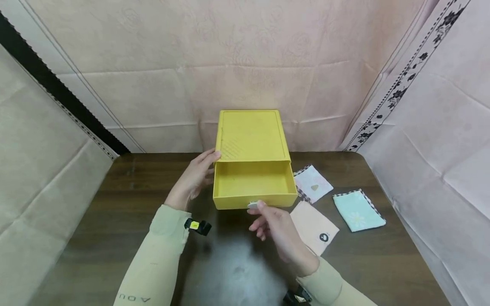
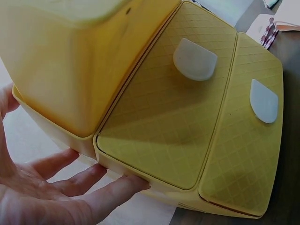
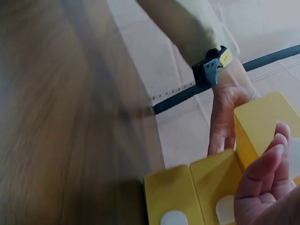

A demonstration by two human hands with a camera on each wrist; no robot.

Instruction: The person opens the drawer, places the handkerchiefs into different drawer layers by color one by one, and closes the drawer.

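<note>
A yellow drawer box (image 1: pixel 250 136) stands on the table with its top drawer (image 1: pixel 254 178) pulled out; the drawer's inside is bare. Two lower drawers, each with a white tab (image 2: pixel 196 60), are closed in the left wrist view. My left hand (image 1: pixel 196 176) rests against the box's left side, fingers fairly straight along the wall and thumb at the upper edge. At the drawer's front, my right hand (image 1: pixel 279 231) pinches the white handle (image 1: pixel 252 205) between thumb and fingers.
To the right of the box lie three folded cloths: a white one with a heart (image 1: pixel 313 183), a pale pink one (image 1: pixel 311 225) partly behind my right hand, and a mint one with a flower (image 1: pixel 357 210). Pale fabric curtains (image 1: pixel 229 76) surround the brown wooden table (image 1: pixel 126 212).
</note>
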